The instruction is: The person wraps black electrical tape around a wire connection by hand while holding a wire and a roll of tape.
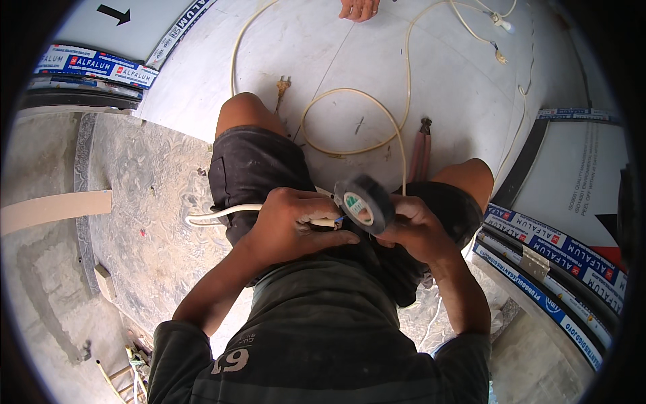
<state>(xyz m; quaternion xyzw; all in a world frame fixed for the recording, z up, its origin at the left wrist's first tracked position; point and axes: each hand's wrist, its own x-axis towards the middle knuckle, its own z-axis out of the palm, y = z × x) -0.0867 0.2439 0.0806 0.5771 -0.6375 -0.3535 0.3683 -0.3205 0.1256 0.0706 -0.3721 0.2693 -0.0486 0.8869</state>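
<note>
My left hand [293, 219] is closed around a white electrical cable [232, 210], just above my lap. The cable loops out past my left thigh, and its cut end pokes out between thumb and fingers, with a bit of blue wire showing. Close beside that end, my right hand [416, 229] grips a roll of black electrical tape [377, 202] by its right side. The label in the roll's core is turned up toward me. Whether a strip of tape touches the wire is too small to tell.
Beyond my knees, red-handled pliers [421, 149], a plug [282, 86] and a looped cable [350, 90] lie on the pale floor. Another person's hand [359, 9] rests at the far edge. A bulb [503, 24] lies far right. Film-wrapped metal profiles [545, 249] stand at right.
</note>
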